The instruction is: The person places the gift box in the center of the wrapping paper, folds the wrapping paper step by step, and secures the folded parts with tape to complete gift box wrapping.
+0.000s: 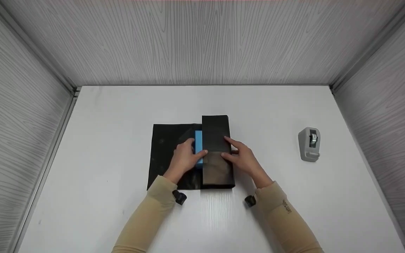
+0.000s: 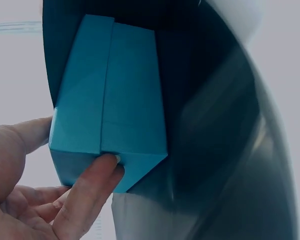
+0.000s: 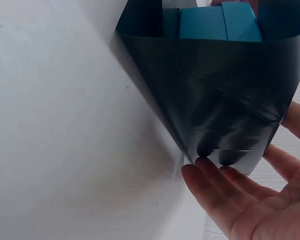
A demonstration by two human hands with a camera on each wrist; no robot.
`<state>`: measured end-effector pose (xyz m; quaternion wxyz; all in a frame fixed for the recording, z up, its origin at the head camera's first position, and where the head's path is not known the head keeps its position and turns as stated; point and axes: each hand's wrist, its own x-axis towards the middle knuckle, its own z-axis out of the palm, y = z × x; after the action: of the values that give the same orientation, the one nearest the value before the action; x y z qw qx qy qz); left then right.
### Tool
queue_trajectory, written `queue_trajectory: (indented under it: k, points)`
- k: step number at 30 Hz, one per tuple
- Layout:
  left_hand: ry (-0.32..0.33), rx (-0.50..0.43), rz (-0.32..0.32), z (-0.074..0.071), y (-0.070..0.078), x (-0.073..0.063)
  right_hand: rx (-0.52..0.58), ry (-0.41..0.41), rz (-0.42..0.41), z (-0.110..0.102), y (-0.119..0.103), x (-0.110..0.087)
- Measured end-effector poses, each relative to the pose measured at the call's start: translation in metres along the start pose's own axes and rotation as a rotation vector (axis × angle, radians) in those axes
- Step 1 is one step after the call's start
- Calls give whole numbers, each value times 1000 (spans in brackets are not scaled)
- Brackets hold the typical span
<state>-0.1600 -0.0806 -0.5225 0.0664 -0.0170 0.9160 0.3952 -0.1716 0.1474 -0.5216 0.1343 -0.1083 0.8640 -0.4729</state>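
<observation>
White table [image 1: 125, 105]: two hands [image 1: 183, 156] [image 1: 245, 159], one black sheet [image 1: 216, 133], one blue box [image 2: 132, 95].

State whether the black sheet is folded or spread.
The sheet is partly folded: its right part laps over the box, its left lies flat on the table.

A booth-like workstation: grey wood-grain panels [image 1: 202, 42] stand on three sides of a white bench [image 1: 118, 105] carrying a grey tape dispenser [image 1: 306, 144].
</observation>
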Motion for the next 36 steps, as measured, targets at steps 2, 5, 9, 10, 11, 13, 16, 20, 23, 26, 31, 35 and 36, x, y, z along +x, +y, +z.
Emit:
queue_trajectory:
  k: [2,5,9,10,11,13,16,20,23,26,31,35,36]
  points:
    - [0,-6,-3,0,1,0,3,-4,-1,0,0,1]
    - [-2,-12,-6,1,2,0,3,-7,-4,-1,1,2]
    - [-5,-19,-12,0,2,-1,7,-7,-1,0,2,3]
    - [-6,-21,-15,0,2,-1,8,-7,0,0,2,3]
    - [-7,-22,-18,0,2,-1,10,-7,-1,0,2,3]
    - [-8,-21,-22,0,2,0,14,-4,3,1,3,3]
    - [-12,-21,-28,1,2,-1,10,3,10,1,3,3]
    - [-14,-27,-33,1,2,-1,4,7,29,2,1,3]
    - [-13,-25,-24,2,2,-2,1,13,44,3,-2,3]
    - [-16,-16,-2,2,1,-2,0,22,58,3,-4,4]
    - [-26,-7,27,0,-3,-4,15,35,81,4,-5,6]
    - [-25,-5,36,-9,-9,-9,34,37,101,5,-5,7]
    - [-19,0,32,-13,-12,-11,38,37,104,5,-5,8]
